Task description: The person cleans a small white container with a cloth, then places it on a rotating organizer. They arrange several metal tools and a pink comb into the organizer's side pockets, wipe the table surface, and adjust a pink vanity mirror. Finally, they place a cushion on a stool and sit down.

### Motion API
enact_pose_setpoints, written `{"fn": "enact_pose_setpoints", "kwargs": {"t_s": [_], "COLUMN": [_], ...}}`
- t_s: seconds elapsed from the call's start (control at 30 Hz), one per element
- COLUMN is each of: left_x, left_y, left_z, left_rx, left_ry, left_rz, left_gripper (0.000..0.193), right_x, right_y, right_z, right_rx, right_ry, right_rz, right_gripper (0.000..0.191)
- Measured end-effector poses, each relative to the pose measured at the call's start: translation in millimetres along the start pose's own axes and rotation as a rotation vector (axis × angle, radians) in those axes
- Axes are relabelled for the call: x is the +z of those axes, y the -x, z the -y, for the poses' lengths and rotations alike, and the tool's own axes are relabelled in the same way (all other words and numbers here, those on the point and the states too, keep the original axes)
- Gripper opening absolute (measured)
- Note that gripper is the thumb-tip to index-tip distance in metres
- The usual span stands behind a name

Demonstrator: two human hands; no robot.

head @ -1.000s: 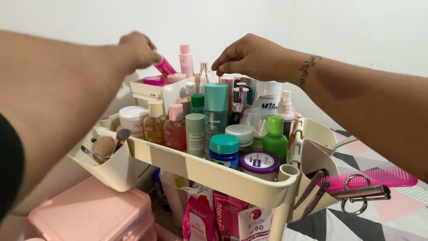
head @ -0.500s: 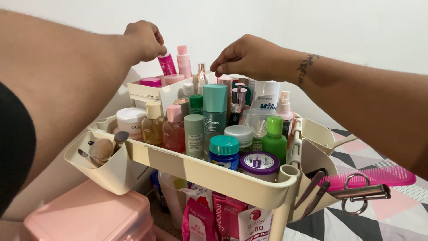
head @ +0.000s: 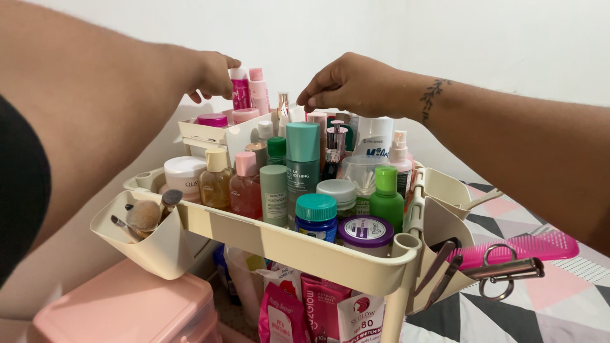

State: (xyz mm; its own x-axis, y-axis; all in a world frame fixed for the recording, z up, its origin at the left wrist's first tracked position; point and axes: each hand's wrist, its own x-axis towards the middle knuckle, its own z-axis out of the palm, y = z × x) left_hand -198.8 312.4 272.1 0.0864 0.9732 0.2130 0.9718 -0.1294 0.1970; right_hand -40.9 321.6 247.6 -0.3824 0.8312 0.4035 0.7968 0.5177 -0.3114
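Gripping pink bottle (head: 240,89), left hand (head: 213,75)

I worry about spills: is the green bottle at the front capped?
Capped: the green bottle stands upright, its bright green cap on top.

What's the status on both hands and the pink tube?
Left hand gripping pink tube, upright at cart's back. Right hand empty, pinched above bottles.
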Motion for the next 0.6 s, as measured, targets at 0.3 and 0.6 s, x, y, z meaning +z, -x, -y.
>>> {"fn": "enact_pose_setpoints", "kwargs": {"t_s": [0.3,0.6], "left_x": [-2,-7], "left_y": [9,36], "left_z": [0,8], "left_rx": [-0.008,0.061], "left_ry": [0.035,0.303], "left_rz": [-0.013,-0.203], "left_gripper": [0.092,0.033], "right_x": [-2,-3], "right_y": [6,17], "right_z": [6,29], "right_rx": [-0.008,-0.122], "right_ry": [-0.006,-0.086], "right_rz": [0.003,0.024], "right_gripper": [0.029,0.031]}}
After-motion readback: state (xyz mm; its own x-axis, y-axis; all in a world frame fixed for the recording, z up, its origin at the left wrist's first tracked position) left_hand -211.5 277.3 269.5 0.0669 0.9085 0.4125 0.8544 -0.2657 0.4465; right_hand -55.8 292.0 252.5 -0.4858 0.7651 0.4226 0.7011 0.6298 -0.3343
